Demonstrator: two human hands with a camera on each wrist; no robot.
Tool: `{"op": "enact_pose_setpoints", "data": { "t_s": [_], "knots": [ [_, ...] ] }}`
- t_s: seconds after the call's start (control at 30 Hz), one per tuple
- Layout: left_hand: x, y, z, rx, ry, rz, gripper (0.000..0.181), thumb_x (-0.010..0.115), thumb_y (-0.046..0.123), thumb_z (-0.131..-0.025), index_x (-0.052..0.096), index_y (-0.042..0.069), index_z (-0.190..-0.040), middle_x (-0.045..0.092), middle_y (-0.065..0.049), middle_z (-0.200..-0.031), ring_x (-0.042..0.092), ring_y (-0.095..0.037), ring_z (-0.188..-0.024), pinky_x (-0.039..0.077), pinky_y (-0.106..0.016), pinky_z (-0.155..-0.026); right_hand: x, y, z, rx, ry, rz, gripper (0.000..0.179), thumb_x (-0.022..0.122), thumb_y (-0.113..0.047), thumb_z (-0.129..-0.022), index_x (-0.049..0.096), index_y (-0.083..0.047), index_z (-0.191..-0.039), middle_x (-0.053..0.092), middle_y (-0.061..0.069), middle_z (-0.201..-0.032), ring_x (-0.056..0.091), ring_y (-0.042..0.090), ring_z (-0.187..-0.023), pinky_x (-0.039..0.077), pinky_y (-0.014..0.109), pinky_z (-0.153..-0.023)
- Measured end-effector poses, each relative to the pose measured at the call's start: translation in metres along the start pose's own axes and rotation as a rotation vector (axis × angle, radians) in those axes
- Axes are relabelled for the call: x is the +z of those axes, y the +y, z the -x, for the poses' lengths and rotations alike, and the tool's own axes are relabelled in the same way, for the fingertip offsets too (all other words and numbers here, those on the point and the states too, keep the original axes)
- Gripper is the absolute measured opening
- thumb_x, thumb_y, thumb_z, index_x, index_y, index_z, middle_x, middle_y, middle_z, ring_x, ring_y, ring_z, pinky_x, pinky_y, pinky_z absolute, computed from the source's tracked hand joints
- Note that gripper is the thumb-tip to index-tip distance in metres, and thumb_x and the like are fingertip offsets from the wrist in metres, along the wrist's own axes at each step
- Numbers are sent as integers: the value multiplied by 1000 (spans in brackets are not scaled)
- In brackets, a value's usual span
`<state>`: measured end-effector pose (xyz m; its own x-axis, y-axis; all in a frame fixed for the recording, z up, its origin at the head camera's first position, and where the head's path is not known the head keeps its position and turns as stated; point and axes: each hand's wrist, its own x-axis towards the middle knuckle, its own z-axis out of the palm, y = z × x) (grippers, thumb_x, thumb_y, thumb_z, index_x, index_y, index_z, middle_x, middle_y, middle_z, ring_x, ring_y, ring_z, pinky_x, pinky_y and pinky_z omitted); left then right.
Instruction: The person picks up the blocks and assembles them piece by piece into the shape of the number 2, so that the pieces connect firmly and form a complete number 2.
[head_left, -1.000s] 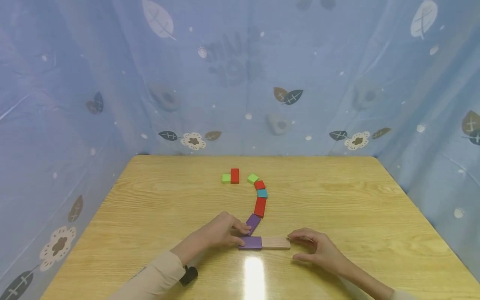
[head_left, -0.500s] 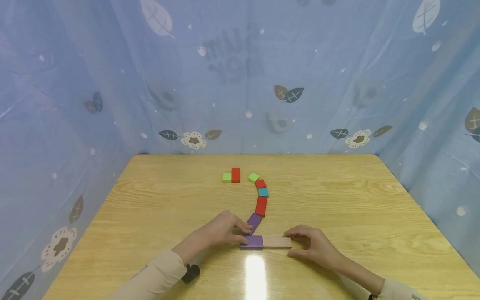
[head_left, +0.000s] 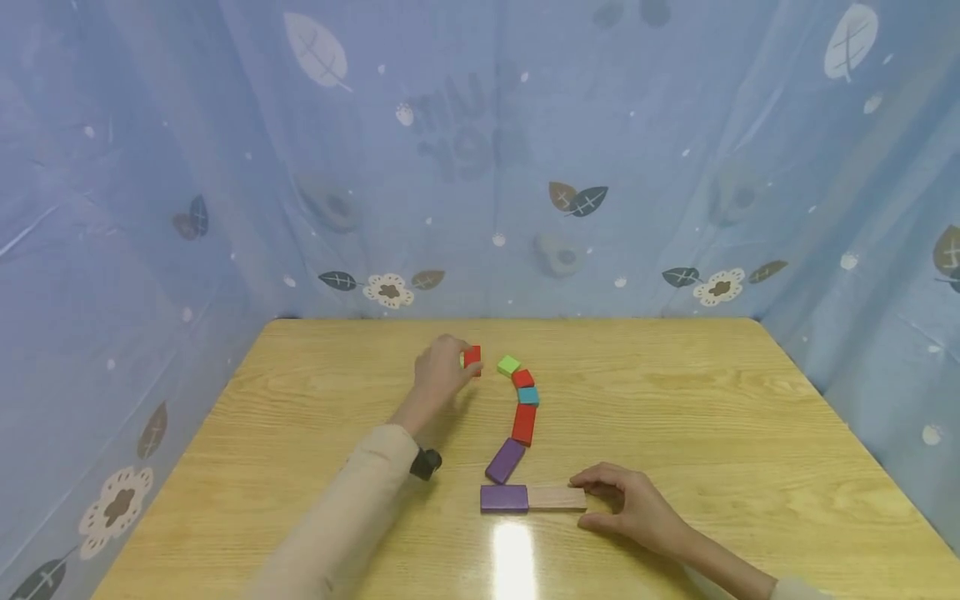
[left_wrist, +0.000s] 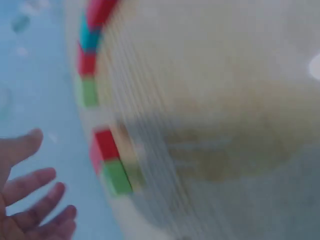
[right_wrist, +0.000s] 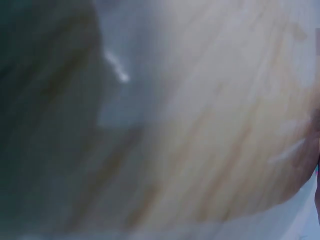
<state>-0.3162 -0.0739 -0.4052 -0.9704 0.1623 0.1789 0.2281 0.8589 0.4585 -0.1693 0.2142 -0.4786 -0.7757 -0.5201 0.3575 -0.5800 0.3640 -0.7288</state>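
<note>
My left hand [head_left: 438,372] reaches to the back of the table beside a red block [head_left: 472,360] and a light green block [left_wrist: 117,177]. In the head view it mostly hides the green one. The left wrist view shows its fingers [left_wrist: 37,210] spread, with nothing between them. My right hand [head_left: 633,510] rests low at the front, thumb and fingers parted about the right end of a plain wooden block [head_left: 557,498]. That block lies end to end with a purple block [head_left: 504,498]. A second purple block [head_left: 506,461] slants just behind.
From the slanted purple block a curved row runs back: a long red block [head_left: 524,424], a blue block [head_left: 528,396], a small red block [head_left: 522,379] and a green block [head_left: 508,365]. A patterned blue curtain [head_left: 495,167] surrounds the wooden table [head_left: 675,400].
My left hand has left the purple blocks and moved back to the red and green pair. The right hand has shifted slightly left toward the wooden block's end.
</note>
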Motion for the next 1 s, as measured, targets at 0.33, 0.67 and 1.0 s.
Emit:
{"op": "enact_pose_setpoints", "data": {
  "t_s": [0.33,0.67,1.0],
  "knots": [
    [27,-1,-42,-201,-82,-218,39,76,42,-80,57,8,-75,63,-9,-84,62,-32,-90,51,-43,-77,-1,-2,1,20,-11,-22,40,78,-21,-78,66,-4,-111,68,8,-106,64,14,-94,55,24,-80],
    [24,2,-51,-143,-31,-126,21,79,17,-76,62,6,-80,62,-8,-83,62,-29,-85,52,-41,-72,2,-5,1,71,-24,-50,41,78,-22,-79,65,-4,-113,68,7,-108,64,13,-98,54,23,-83],
    [-15,-8,-56,255,-184,-12,16,80,11,-74,73,2,-85,67,-2,-75,51,-12,-65,45,-22,-59,-3,-3,-2,83,-36,-32,41,78,-23,-79,65,-5,-113,68,6,-108,63,13,-99,54,23,-84]
  ]
}}
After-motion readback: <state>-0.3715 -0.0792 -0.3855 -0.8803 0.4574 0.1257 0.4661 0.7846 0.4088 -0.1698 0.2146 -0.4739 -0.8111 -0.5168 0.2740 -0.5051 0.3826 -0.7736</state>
